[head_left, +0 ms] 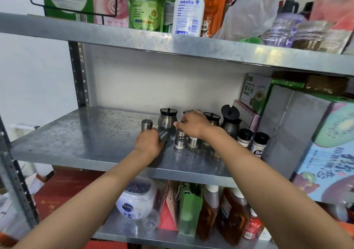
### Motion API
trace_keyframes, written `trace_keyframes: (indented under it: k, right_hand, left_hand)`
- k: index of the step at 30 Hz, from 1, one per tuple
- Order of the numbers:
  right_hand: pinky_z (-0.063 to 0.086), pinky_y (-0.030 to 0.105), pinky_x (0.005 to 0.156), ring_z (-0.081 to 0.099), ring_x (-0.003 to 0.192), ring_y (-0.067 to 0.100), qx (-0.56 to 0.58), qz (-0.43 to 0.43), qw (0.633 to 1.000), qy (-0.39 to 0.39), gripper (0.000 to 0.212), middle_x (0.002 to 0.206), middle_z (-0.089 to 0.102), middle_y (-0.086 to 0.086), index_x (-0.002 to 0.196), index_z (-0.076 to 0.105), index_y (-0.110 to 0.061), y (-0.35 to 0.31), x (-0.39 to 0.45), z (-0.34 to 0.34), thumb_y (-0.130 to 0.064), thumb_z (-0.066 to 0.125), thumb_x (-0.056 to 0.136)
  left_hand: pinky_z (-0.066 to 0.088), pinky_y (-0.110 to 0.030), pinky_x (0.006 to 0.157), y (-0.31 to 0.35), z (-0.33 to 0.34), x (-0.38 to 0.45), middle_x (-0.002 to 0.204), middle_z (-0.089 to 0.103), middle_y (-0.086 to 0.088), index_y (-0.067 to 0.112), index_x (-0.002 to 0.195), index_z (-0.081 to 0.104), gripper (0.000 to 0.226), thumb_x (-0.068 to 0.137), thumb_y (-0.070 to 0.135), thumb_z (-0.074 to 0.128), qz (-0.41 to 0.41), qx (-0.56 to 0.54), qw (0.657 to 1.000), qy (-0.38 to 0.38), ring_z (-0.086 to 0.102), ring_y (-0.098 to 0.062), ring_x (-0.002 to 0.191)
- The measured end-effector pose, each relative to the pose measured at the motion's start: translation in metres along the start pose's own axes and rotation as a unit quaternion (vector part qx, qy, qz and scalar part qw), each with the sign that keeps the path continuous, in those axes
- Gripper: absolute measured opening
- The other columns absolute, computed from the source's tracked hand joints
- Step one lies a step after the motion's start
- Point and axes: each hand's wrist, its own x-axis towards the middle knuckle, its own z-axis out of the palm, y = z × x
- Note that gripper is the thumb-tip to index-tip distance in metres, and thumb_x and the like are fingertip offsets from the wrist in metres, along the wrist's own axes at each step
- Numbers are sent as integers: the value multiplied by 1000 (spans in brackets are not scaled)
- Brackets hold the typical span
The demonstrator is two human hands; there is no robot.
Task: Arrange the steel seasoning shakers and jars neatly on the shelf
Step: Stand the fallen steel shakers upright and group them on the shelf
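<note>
On the middle metal shelf (76,139) my left hand (148,143) grips a small steel shaker (164,136) that is tilted on its side. Another small steel shaker (147,125) stands upright just behind that hand. My right hand (193,125) holds the top of a tall steel shaker (180,140) with a black label. A second shaker (193,142) stands right beside it. Behind them are steel jars with black lids (167,118), one (212,118) partly hidden by my right hand, and a steel pot (230,122) with its black lid up.
Two black-capped plastic spice bottles (259,146) stand at the right of the row. Cartons (298,126) fill the shelf's right end. The upper shelf (134,37) holds refill pouches and bottles. The lower shelf holds oil bottles (231,216) and a round jar (137,199).
</note>
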Motion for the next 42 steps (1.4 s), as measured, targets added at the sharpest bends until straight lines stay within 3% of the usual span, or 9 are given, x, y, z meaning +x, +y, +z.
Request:
trace_keyframes:
  k: [9, 12, 18, 22, 25, 32, 34, 38, 42]
  right_hand:
    - [41, 41, 100, 43, 118, 28, 42, -1, 999, 17, 47, 104, 66, 10, 72, 59, -17, -3, -6, -9, -53, 41, 98]
    - [41, 40, 101, 43, 119, 27, 42, -3, 999, 19, 44, 104, 65, 9, 65, 49, -25, -4, -9, -11, -53, 41, 98]
    - [41, 40, 100, 43, 119, 27, 43, 3, 999, 18, 47, 100, 62, 9, 73, 59, -16, -2, -15, -9, -52, 42, 98]
    - [40, 39, 102, 43, 121, 27, 30, 5, 999, 14, 52, 107, 65, 9, 91, 71, -12, -1, -19, -7, -53, 42, 97]
    - [40, 39, 103, 42, 123, 26, 50, 4, 998, 26, 52, 109, 64, 11, 97, 73, -9, -1, -23, -12, -51, 42, 98]
    - [36, 38, 103, 41, 121, 27, 18, -12, 999, 47, 40, 116, 60, 10, 85, 63, -20, -7, -25, -18, -48, 40, 100]
    - [35, 39, 104, 41, 122, 27, 19, -17, 998, 51, 39, 119, 59, 10, 88, 64, -20, -8, -25, -17, -48, 40, 100]
    - [33, 40, 107, 40, 123, 27, 13, -22, 998, 54, 42, 123, 58, 8, 95, 69, -16, -9, -23, -14, -47, 41, 100]
    - [33, 40, 108, 40, 125, 26, 15, -25, 998, 55, 43, 125, 57, 9, 101, 70, -15, -7, -21, -13, -46, 41, 100]
  left_hand:
    - [42, -29, 70, 13, -18, 0, 86, 57, -7, 12, 84, 51, 37, 88, 49, 55, -24, -18, 994, -109, 63, -28, 93]
    - [41, -29, 68, 9, -16, -3, 83, 56, -6, 12, 79, 51, 42, 85, 54, 56, -37, -37, 993, -106, 60, -28, 85]
    - [39, -29, 62, 6, -8, -9, 79, 56, -8, 16, 63, 45, 37, 86, 42, 59, -47, -61, 992, -97, 54, -24, 74]
    - [42, -29, 65, -2, -3, -13, 94, 65, -15, 8, 82, 59, 28, 87, 36, 59, -70, -113, 987, -85, 61, -30, 86]
    - [43, -30, 68, -7, -2, -15, 101, 65, -18, 2, 101, 62, 36, 88, 35, 58, -106, -172, 977, -68, 63, -33, 91]
    - [43, -36, 87, -11, 4, -16, 117, 60, -18, 4, 133, 40, 45, 94, 24, 52, -112, -336, 934, -45, 58, -34, 106]
    - [45, -33, 88, -11, 6, -17, 118, 62, -16, 3, 133, 45, 43, 94, 21, 54, -91, -394, 914, -45, 58, -28, 104]
    - [42, -16, 73, -9, 5, -20, 101, 63, -8, 9, 111, 59, 19, 92, 9, 58, -65, -509, 858, -39, 57, -20, 92]
    - [44, -22, 74, -11, 7, -16, 95, 62, -9, 4, 112, 57, 26, 87, 5, 64, -60, -506, 860, -25, 58, -21, 88]
